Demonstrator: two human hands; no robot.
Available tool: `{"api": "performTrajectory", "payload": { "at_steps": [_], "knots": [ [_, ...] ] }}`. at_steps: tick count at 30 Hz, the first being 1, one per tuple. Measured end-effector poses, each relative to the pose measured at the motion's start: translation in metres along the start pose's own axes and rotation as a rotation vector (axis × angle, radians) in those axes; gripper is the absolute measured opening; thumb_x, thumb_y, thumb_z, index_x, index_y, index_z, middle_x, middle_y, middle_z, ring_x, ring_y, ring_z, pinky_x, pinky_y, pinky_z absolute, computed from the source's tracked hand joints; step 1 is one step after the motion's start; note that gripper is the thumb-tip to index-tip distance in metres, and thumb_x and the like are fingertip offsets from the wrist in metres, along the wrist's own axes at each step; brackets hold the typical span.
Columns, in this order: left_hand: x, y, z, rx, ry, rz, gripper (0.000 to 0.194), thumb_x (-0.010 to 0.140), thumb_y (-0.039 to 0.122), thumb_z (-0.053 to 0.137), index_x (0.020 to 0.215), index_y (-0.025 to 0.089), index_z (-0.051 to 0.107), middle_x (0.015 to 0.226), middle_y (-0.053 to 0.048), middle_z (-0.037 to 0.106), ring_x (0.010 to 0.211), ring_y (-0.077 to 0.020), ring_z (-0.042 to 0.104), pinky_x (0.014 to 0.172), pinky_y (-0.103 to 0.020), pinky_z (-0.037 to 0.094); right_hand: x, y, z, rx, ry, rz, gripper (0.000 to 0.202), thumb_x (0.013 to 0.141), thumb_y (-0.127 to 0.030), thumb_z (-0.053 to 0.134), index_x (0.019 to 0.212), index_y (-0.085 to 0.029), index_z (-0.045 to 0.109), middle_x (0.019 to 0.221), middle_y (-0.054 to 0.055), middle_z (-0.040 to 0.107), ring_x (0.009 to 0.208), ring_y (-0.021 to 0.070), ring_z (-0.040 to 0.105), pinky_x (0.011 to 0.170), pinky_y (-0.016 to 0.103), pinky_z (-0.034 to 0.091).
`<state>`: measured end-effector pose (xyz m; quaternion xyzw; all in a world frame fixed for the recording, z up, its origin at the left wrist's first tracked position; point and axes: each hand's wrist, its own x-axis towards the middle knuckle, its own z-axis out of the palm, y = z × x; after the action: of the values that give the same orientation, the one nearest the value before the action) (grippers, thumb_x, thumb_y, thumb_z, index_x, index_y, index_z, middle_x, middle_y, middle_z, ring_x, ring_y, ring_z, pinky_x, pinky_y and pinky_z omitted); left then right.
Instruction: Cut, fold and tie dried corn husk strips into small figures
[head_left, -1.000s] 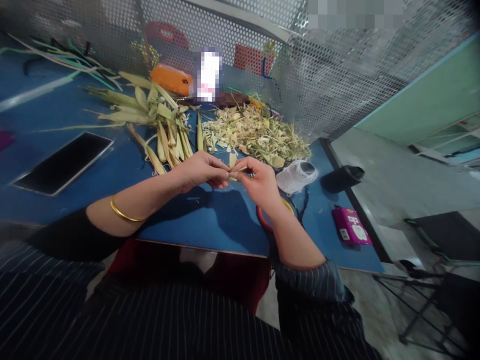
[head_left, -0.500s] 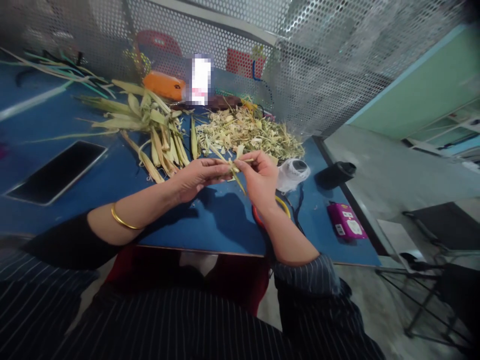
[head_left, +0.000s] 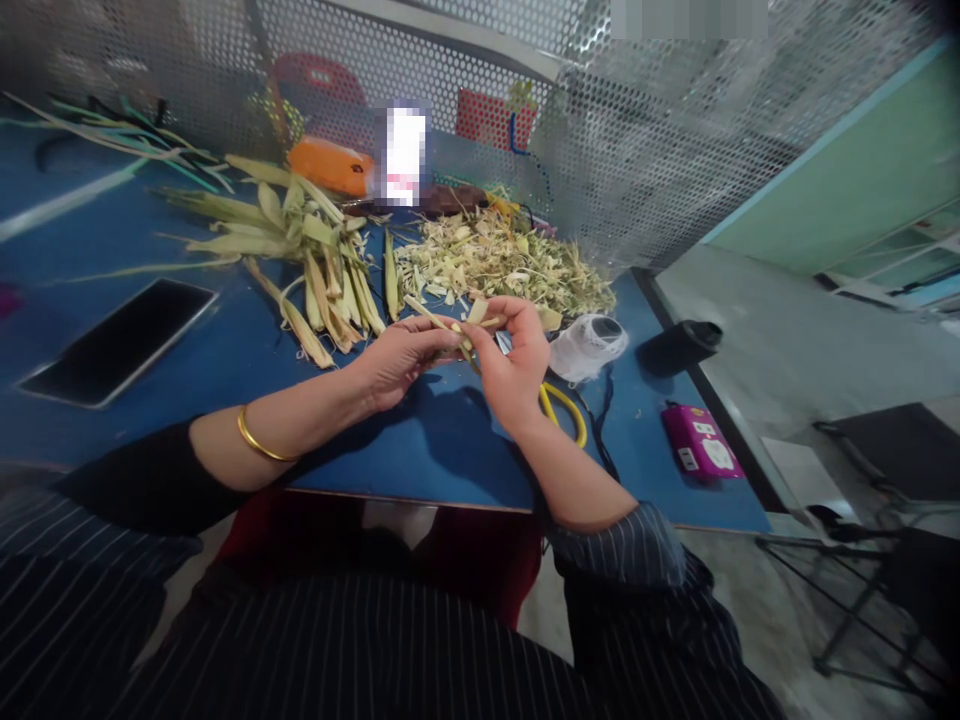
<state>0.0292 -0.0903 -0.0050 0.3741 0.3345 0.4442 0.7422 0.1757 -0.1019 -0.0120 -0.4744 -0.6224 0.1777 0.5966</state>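
Between my two hands, over the blue table, is a small piece of folded or woven corn husk strips (head_left: 463, 338). My left hand (head_left: 409, 355) pinches it from the left, thumb on top. From the right, my right hand (head_left: 511, 355) pinches the same strips, with thumb and forefinger close to my left fingertips. A pale strip end sticks up between the hands. Behind them lies a heap of husk scraps (head_left: 510, 255). To the left is a bunch of long dried corn husks (head_left: 322, 260). A single husk (head_left: 391, 275) lies between bunch and heap.
On the blue table (head_left: 442, 460) are a dark phone (head_left: 118, 342), an orange pouch (head_left: 330, 166), a white-wrapped spool (head_left: 589, 347), yellow-handled scissors or a loop (head_left: 566, 405), a black cylinder (head_left: 679, 347) and a purple packet (head_left: 701, 440). A perforated metal screen (head_left: 615, 130) stands behind.
My right fingers have curled and turned slightly round the husk strips. The strip end that hung below my hands is now mostly hidden. The view has shifted a little.
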Motion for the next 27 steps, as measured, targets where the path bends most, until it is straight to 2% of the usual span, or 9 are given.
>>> {"api": "performTrajectory", "payload": {
  "at_steps": [3, 6, 10, 13, 17, 22, 27],
  "knots": [
    [0.0, 0.001, 0.001, 0.003, 0.049, -0.008, 0.019, 0.061, 0.018, 0.081, 0.076, 0.018, 0.07, 0.08, 0.003, 0.068, 0.079, -0.0089, 0.063, 0.087, -0.024, 0.048, 0.002, 0.001, -0.001, 0.114, -0.052, 0.105, 0.024, 0.078, -0.023, 0.066, 0.1, -0.025, 0.057, 0.079, -0.003, 0.058, 0.072, 0.0126, 0.055, 0.073, 0.029, 0.048],
    [0.001, 0.001, 0.002, 0.042, 0.054, 0.021, 0.019, 0.059, 0.018, 0.081, 0.074, 0.018, 0.069, 0.074, 0.004, 0.067, 0.074, -0.008, 0.06, 0.078, -0.021, 0.047, 0.004, 0.003, 0.0, 0.201, -0.073, 0.2, 0.025, 0.075, -0.021, 0.067, 0.098, -0.024, 0.057, 0.078, -0.003, 0.058, 0.069, 0.0111, 0.053, 0.068, 0.027, 0.047],
    [0.004, -0.001, -0.002, 0.145, 0.059, 0.134, 0.016, 0.061, 0.02, 0.08, 0.071, 0.017, 0.068, 0.071, 0.003, 0.065, 0.068, -0.0084, 0.057, 0.074, -0.023, 0.045, 0.008, 0.003, -0.003, 0.236, -0.137, 0.223, 0.024, 0.075, -0.019, 0.065, 0.098, -0.022, 0.059, 0.074, -0.004, 0.057, 0.065, 0.0104, 0.051, 0.064, 0.026, 0.046],
    [0.007, 0.001, -0.007, 0.249, 0.078, 0.194, 0.014, 0.062, 0.022, 0.079, 0.07, 0.016, 0.068, 0.07, 0.002, 0.064, 0.07, -0.0102, 0.057, 0.077, -0.025, 0.045, 0.013, -0.002, -0.011, 0.099, -0.263, 0.104, 0.025, 0.078, -0.017, 0.064, 0.102, -0.023, 0.062, 0.075, -0.003, 0.058, 0.064, 0.0106, 0.051, 0.065, 0.027, 0.046],
    [0.009, 0.006, -0.012, 0.344, 0.045, 0.19, 0.012, 0.063, 0.021, 0.076, 0.071, 0.016, 0.068, 0.07, 0.001, 0.065, 0.07, -0.012, 0.059, 0.078, -0.028, 0.045, 0.018, -0.003, -0.021, -0.031, -0.392, -0.103, 0.019, 0.082, -0.018, 0.062, 0.101, -0.022, 0.065, 0.084, -0.001, 0.065, 0.074, 0.0118, 0.057, 0.073, 0.028, 0.048],
    [0.009, 0.008, -0.012, 0.443, 0.031, 0.185, 0.013, 0.063, 0.022, 0.076, 0.072, 0.015, 0.069, 0.069, 0.0, 0.066, 0.069, -0.0125, 0.06, 0.078, -0.029, 0.046, 0.02, 0.001, -0.024, -0.19, -0.424, -0.188, 0.009, 0.083, -0.018, 0.062, 0.09, -0.022, 0.068, 0.084, 0.0, 0.067, 0.075, 0.013, 0.059, 0.069, 0.027, 0.046],
    [0.008, 0.01, -0.012, 0.479, 0.049, 0.195, 0.023, 0.059, 0.026, 0.081, 0.076, 0.015, 0.07, 0.072, -0.001, 0.068, 0.07, -0.0132, 0.061, 0.078, -0.029, 0.047, 0.02, -0.001, -0.027, -0.329, -0.48, -0.251, 0.014, 0.088, -0.017, 0.053, 0.087, -0.021, 0.066, 0.088, 0.003, 0.065, 0.081, 0.0151, 0.059, 0.075, 0.029, 0.044]
  ]
}}
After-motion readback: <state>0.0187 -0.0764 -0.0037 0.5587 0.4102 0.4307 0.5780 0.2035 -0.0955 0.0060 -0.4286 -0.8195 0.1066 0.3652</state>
